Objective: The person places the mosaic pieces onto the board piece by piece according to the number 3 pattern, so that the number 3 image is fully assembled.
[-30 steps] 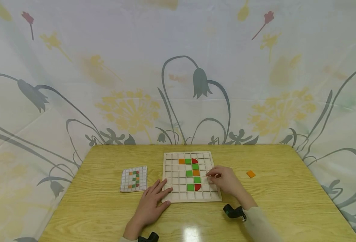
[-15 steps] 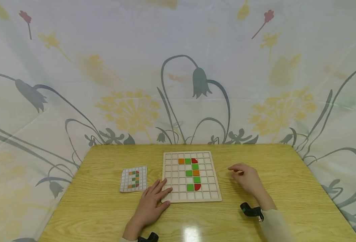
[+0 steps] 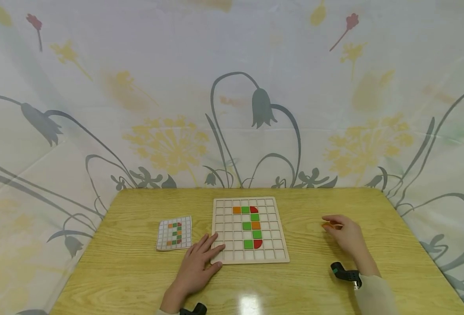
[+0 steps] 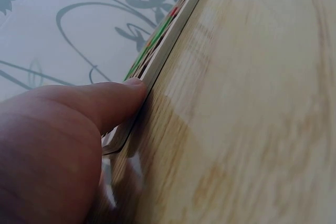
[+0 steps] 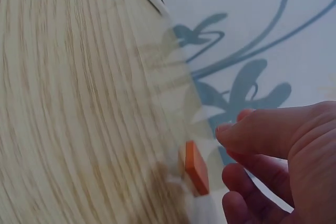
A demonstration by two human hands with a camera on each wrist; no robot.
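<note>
My left hand rests at the near left corner of the square wooden grid board, its fingers spread over the edge. In the left wrist view the thumb touches the board's side. Green, orange and red tiles lie in the board's cells, among them a red rounded tile and a green tile. At the right of the table my right hand hovers over a loose orange square tile. Its thumb and fingers are bent around the tile's place but look apart from it.
A pattern card with a matching printed grid lies left of the board. The wooden table meets a flower-printed cloth backdrop at its far edge. Each wrist bears a black camera.
My right hand has moved from the board's right edge rightward to the loose orange tile. My left hand and the board have stayed in place.
</note>
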